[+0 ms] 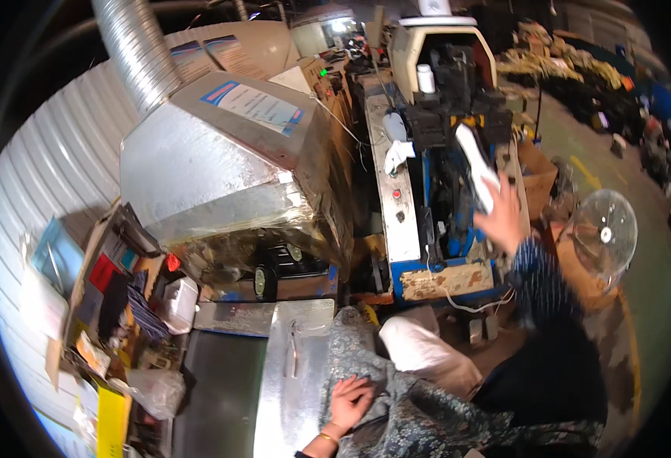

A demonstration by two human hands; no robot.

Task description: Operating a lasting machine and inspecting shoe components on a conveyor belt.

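My right hand (503, 217) reaches forward to a machine with a blue frame. Its fingers close around the near end of a long, white, sole-shaped piece (474, 159), though blur hides the exact grip. The far end of this piece lies by the dark jaws (450, 126) of the machine. My left hand (352, 402) rests on the grey floral cloth (419, 416) over my lap. Its fingers are loosely bent and a little apart, with nothing visible in them.
A metal hooded unit (206, 172) with a silver duct (138, 53) stands left. Below it, a metal-edged conveyor belt (221, 389) runs beside a cluttered shelf (114, 305). A round fan (605, 233) stands right. On the machine are a white bottle (425, 79) and a red button (396, 194).
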